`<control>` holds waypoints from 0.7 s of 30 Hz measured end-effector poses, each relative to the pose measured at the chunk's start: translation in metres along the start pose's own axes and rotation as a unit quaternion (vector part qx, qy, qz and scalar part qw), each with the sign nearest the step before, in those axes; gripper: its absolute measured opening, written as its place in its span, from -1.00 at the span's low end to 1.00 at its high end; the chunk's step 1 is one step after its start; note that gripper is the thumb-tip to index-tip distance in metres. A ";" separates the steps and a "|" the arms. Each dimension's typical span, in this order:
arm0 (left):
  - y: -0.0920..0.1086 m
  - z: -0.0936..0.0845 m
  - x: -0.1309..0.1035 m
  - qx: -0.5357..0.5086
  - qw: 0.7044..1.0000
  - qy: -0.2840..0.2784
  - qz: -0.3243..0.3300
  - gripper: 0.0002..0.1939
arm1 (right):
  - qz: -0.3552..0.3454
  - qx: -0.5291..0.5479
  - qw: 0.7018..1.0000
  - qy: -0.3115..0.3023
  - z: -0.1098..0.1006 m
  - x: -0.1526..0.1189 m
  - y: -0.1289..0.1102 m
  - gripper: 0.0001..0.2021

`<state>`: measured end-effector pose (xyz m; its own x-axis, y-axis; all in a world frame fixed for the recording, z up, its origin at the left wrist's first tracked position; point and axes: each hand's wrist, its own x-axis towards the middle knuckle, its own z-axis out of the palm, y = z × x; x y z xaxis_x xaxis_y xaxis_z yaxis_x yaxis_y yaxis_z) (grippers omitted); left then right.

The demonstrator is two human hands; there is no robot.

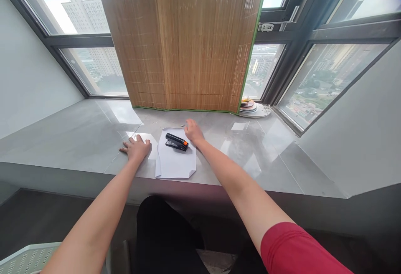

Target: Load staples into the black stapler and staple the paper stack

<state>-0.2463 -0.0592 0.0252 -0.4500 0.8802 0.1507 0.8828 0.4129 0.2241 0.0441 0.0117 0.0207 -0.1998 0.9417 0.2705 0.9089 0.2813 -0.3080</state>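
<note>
Black stapler [176,139] with orange end, on white paper sheets [175,163], gray tiled windowsill [69,140].
Sheets, nearest: by the front edge of the sill, near right corner curled; presumably light, limp, quick to crease, best taken by an edge. Left hand [137,149]: palm down, fingers spread on the sill left of the paper, apparently holding nothing. Stapler: on the far half of the sheets, between the hands; likely rigid, smooth, easily lifted, best gripped across mid-body. Right hand [193,132]: fingers bent at the far right corner of the paper; any pinch hidden, impossible to tell. Beyond: stacked plates [255,110], bamboo blind [194,44].
</note>
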 end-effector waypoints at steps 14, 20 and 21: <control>0.000 0.002 0.005 -0.004 1.000 0.002 -0.010 -0.30 | 0.254 -0.153 0.954 -0.036 -0.161 -0.231 0.321 -0.58; 0.000 -0.003 0.001 -0.007 1.000 -0.007 0.003 -0.28 | 0.309 -0.193 0.931 -0.025 -0.166 -0.257 0.326 -0.58; 0.001 -0.005 0.001 -0.008 1.000 -0.009 0.002 -0.27 | 0.312 -0.192 0.930 -0.028 -0.167 -0.255 0.322 -0.57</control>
<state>-0.2467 -0.0596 0.0303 -0.4431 0.8864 0.1341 0.8825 0.4049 0.2394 0.4488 -0.1690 0.0046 0.4019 0.9106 0.0969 0.9157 -0.4002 -0.0372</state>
